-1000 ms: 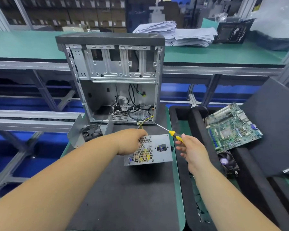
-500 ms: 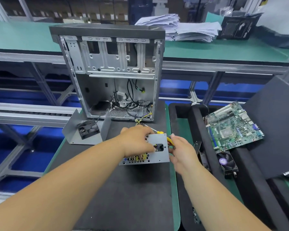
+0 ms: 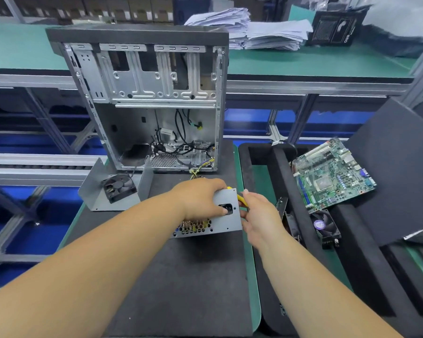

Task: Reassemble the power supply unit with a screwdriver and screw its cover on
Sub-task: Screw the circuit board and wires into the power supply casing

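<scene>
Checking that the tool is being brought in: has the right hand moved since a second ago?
Yes. The right hand has closed in leftward on the power supply, which sits before the case.

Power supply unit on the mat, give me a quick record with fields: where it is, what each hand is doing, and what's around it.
unit: power supply unit on the black mat, in front of the open computer case
left hand: left hand grips the unit from above
right hand: right hand holds the yellow-handled screwdriver at the unit's right edge
left of unit: metal cover with fan
right: motherboard on black foam
</scene>
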A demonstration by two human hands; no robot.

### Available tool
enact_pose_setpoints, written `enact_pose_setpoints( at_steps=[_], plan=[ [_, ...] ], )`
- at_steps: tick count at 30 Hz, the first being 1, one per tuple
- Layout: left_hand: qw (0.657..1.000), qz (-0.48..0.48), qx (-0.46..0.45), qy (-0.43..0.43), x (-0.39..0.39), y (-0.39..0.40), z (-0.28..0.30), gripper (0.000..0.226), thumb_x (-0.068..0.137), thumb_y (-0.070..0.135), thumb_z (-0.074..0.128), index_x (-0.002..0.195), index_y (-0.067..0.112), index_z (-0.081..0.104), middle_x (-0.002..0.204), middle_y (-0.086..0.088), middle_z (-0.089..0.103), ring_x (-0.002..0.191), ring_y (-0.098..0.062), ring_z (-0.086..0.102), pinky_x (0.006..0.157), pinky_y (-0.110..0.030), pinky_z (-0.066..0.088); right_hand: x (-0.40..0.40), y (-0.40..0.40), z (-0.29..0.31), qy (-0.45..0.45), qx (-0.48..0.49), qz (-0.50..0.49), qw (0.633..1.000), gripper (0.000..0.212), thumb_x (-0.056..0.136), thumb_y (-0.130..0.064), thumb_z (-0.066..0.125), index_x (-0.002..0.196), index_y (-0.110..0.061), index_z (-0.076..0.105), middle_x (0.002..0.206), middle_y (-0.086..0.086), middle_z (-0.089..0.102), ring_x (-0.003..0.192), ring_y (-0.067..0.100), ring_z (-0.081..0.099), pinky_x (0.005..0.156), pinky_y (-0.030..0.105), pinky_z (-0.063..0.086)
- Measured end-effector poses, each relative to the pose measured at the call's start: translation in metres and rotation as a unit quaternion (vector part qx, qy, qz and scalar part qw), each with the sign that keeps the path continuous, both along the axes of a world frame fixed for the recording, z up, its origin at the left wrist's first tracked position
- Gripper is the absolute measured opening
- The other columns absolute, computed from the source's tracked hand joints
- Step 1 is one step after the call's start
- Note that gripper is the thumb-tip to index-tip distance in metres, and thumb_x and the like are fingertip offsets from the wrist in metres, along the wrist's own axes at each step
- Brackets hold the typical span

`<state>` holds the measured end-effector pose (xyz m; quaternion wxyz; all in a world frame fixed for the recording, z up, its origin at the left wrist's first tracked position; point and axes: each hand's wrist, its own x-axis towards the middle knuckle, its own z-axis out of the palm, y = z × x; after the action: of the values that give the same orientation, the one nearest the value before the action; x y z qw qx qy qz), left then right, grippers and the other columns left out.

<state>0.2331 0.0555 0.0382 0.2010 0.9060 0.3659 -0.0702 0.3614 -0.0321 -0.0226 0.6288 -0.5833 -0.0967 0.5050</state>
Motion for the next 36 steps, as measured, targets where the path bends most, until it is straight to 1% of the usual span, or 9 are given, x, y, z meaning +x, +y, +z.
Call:
enact_pose_setpoints(
  at_steps=[3,6,10,14,18,21,25,32,36],
  plan=[
    [1.000,-0.002,-0.005,-0.005,0.001,0.001,-0.001,0.035,0.085,0.045,0.062,0.116,0.038,0.050,0.110,0.012,0.060,0.099,-0.017,0.056,0.083,-0.034,0.048,-0.001,0.000,0.000,-0.016,-0.008,-0.007,1.000,0.014,0.102,-0.025,0.052,0.105,-0.012,0.056,0.060,-0.003,0.068,0.053,0.017,0.061,0.056,0.032,0.053],
    [0.999,0.002,-0.027,-0.023,0.000,0.001,-0.001,0.032,0.082,0.041,0.065,0.112,0.040,0.054,0.099,0.016,0.059,0.093,-0.014,0.057,0.077,-0.031,0.047,-0.004,-0.001,0.000,-0.027,-0.017,-0.018,0.999,0.013,0.101,-0.024,0.053,0.104,-0.013,0.058,0.065,0.000,0.067,0.052,0.016,0.059,0.055,0.032,0.051],
    [0.996,0.010,-0.068,-0.053,-0.003,0.003,0.000,0.033,0.080,0.040,0.070,0.110,0.040,0.058,0.099,0.017,0.062,0.091,-0.012,0.061,0.081,-0.033,0.052,-0.006,-0.001,-0.001,-0.028,-0.024,-0.044,0.998,0.012,0.102,-0.024,0.052,0.101,-0.013,0.057,0.061,-0.001,0.066,0.052,0.018,0.057,0.051,0.029,0.048],
    [0.983,0.015,-0.155,-0.092,-0.003,0.005,0.004,0.041,0.077,0.022,0.079,0.114,0.030,0.062,0.105,0.009,0.067,0.086,-0.014,0.063,0.063,-0.027,0.051,-0.011,0.004,-0.004,-0.042,-0.041,-0.070,0.996,0.017,0.101,-0.028,0.051,0.105,-0.013,0.059,0.079,0.005,0.069,0.062,0.023,0.062,0.054,0.031,0.051],
    [0.974,0.031,-0.197,-0.110,0.001,0.010,0.008,0.043,0.073,0.008,0.081,0.109,0.025,0.063,0.105,0.007,0.072,0.093,-0.019,0.067,0.080,-0.034,0.056,-0.016,0.009,-0.005,-0.049,-0.050,-0.107,0.992,0.014,0.100,-0.029,0.053,0.100,-0.017,0.058,0.078,0.003,0.066,0.060,0.021,0.061,0.050,0.028,0.048],
    [0.971,0.022,-0.211,-0.109,0.003,0.012,0.009,0.042,0.076,0.007,0.078,0.110,0.026,0.063,0.104,0.008,0.072,0.092,-0.014,0.066,0.080,-0.027,0.053,-0.018,0.012,-0.005,-0.060,-0.057,-0.120,0.989,0.014,0.099,-0.030,0.053,0.098,-0.016,0.057,0.072,0.000,0.064,0.055,0.018,0.060,0.045,0.024,0.047],
    [0.972,0.002,-0.214,-0.100,0.006,0.010,0.006,0.042,0.076,0.003,0.073,0.111,0.024,0.063,0.103,0.003,0.073,0.097,-0.020,0.067,0.087,-0.037,0.055,-0.022,0.013,-0.008,-0.073,-0.076,-0.121,0.987,0.013,0.099,-0.030,0.053,0.096,-0.018,0.057,0.080,0.005,0.064,0.063,0.023,0.060,0.050,0.026,0.046],
    [0.963,-0.008,-0.236,-0.127,0.002,0.013,0.002,0.048,0.077,0.001,0.073,0.117,0.023,0.060,0.106,0.003,0.073,0.102,-0.021,0.067,0.089,-0.038,0.055,-0.024,0.016,-0.006,-0.087,-0.096,-0.141,0.982,0.022,0.099,-0.029,0.051,0.105,-0.010,0.060,0.078,0.006,0.064,0.059,0.022,0.058,0.038,0.019,0.041],
    [0.958,-0.027,-0.254,-0.130,0.003,0.015,0.001,0.047,0.081,-0.003,0.069,0.121,0.018,0.058,0.109,-0.003,0.072,0.105,-0.028,0.066,0.090,-0.044,0.054,-0.024,0.016,-0.005,-0.098,-0.109,-0.146,0.978,0.021,0.100,-0.028,0.051,0.106,-0.010,0.059,0.077,0.005,0.062,0.060,0.021,0.058,0.033,0.016,0.037]
  ],
)
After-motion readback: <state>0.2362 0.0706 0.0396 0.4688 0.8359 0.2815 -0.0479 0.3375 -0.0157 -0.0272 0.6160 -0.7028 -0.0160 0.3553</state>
